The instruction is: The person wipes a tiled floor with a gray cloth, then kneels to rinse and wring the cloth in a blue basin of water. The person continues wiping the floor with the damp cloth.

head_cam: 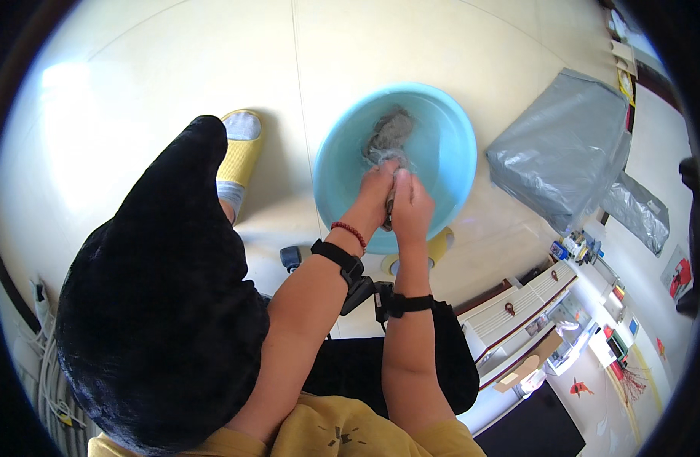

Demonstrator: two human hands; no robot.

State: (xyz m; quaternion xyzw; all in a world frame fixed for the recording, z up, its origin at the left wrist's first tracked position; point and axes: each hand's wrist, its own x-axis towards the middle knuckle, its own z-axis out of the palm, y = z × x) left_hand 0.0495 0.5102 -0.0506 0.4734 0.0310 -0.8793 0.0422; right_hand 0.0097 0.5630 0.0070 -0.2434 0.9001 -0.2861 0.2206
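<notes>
A light blue plastic basin with water stands on the tiled floor before me. In it lies a wet grey-brown cloth item, partly under the water. Over the basin, my left hand and my right hand are close together, both gripping the gathered end of the cloth item. Part of the cloth shows between the hands and a darker end hangs below the fingers. White froth or splashing water surrounds the fingertips. What the cloth item is exactly, I cannot tell.
A yellow slipper on my foot is left of the basin; another shows partly below it. Grey plastic-wrapped packages stand at the right. A white cabinet is at the lower right, and cables lie at the lower left.
</notes>
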